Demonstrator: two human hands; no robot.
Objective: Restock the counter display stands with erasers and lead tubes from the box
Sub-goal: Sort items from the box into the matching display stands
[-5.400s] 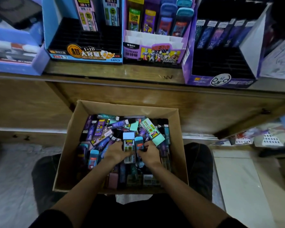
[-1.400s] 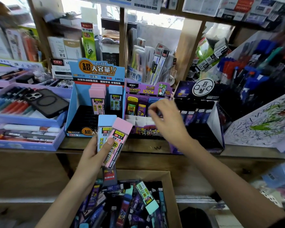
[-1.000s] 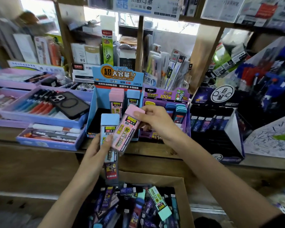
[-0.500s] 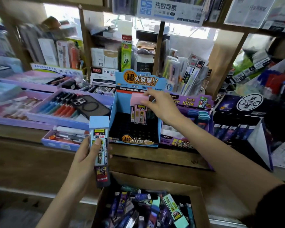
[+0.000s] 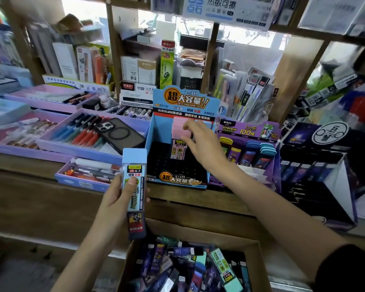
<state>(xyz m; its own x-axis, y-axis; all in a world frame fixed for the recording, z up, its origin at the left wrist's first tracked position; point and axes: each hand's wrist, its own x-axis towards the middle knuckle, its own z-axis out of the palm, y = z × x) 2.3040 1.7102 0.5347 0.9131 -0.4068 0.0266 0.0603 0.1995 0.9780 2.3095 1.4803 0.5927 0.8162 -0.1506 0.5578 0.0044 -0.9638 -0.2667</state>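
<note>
Gripping one blue tube [image 5: 134, 178] upright above the box [image 5: 198, 234], left hand [image 5: 114, 199] fingers clamped; right hand [image 5: 202, 144] reaches into the blue stand [image 5: 162, 131], fingers on one pink tube [image 5: 178, 148], grip unclear.

Phone [image 5: 119, 134] on purple pen tray [image 5: 82, 153]

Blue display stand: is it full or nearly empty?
Mostly empty. The blue display stand shows rows of bare black slots; only a few lead tubes stand at its back.
</note>
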